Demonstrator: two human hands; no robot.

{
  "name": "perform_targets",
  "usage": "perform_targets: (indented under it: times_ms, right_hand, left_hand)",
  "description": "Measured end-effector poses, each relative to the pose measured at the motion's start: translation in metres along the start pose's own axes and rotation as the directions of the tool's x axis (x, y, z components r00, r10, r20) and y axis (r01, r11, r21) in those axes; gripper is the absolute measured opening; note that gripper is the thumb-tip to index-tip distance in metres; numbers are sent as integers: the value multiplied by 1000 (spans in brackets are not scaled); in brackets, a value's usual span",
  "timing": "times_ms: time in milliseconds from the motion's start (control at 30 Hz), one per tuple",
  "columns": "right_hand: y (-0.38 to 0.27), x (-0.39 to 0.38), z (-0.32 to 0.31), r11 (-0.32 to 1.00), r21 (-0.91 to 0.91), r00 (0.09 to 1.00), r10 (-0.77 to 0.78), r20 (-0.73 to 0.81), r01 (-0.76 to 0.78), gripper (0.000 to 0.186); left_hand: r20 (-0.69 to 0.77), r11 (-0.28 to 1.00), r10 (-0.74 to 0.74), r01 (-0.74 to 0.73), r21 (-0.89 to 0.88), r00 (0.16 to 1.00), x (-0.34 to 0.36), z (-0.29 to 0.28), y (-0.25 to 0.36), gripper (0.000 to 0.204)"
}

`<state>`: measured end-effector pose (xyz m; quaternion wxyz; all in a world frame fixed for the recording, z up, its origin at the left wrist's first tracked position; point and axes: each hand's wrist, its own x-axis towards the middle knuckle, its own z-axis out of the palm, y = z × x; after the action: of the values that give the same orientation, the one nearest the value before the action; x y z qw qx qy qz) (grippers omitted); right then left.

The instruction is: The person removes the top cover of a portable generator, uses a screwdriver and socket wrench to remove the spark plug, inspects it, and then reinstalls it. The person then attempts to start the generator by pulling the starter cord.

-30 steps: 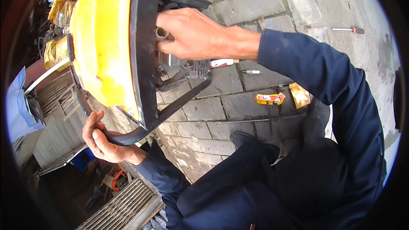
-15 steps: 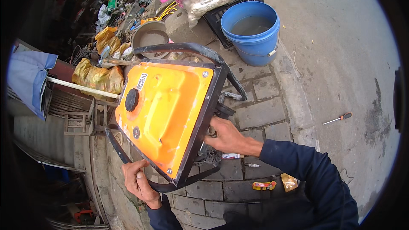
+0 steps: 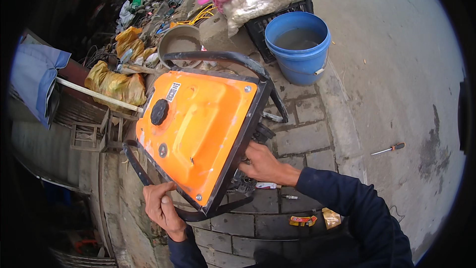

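An orange fuel tank (image 3: 198, 139) with a black cap (image 3: 159, 112) tops what looks like a portable generator, tilted in a black tubular frame (image 3: 136, 165). At its near left corner my left hand (image 3: 166, 211) is closed round the frame tube, fingers curled at the tank's edge. On the right side, my right hand (image 3: 267, 164) reaches in under the tank beside the engine (image 3: 243, 183). Its fingers are bent and closed, but their tips and whatever they hold are hidden by the frame's edge. A spark plug (image 3: 291, 197) lies on the paving below that hand.
Near the spark plug lie a small white box (image 3: 266, 185), a yellow-red packet (image 3: 303, 221) and a gold wrapper (image 3: 331, 218). A screwdriver (image 3: 388, 149) rests on the concrete at right. Beyond the generator stand a blue water bucket (image 3: 297, 49) and a black crate (image 3: 258, 27) under bags.
My right hand has turned and gone slightly deeper beside the engine; the round metal end seen at its fingers is now hidden. My left hand keeps its place on the frame. The view has shifted slightly.
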<state>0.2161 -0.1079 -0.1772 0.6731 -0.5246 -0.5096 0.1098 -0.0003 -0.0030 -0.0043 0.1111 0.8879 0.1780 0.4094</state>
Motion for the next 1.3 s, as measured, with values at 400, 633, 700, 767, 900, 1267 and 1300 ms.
perform_targets:
  times_ms: [400,633,700,767,900,1267,1300]
  right_hand:
    - [-4,-3,3,995,-103,1000,7,10,-6,50]
    - [1,-7,5,986,-116,993,-117,25,119,47]
    - [-2,-9,11,984,-118,990,-139,-28,135,47]
    - [-5,-9,15,987,-125,992,-113,-64,104,46]
    - [-11,-7,12,999,-25,999,-31,-26,30,46]
    - [-2,-11,-6,998,-10,990,63,127,-63,32]
    - [-2,-13,-9,993,-57,985,106,134,-99,29]
  left_hand:
    - [17,1000,15,-15,-2,1000,3,-1,2,33]
    - [10,1000,21,-21,-14,1000,2,-1,0,33]
    - [11,1000,23,-22,-12,1000,3,-1,1,33]
    - [13,1000,16,-16,-12,1000,3,-1,2,33]
    - [18,1000,20,-19,-24,1000,3,0,2,33]
    - [56,999,-37,38,-16,998,-6,0,-8,34]
    - [49,998,-59,59,-1,997,-6,1,-8,34]
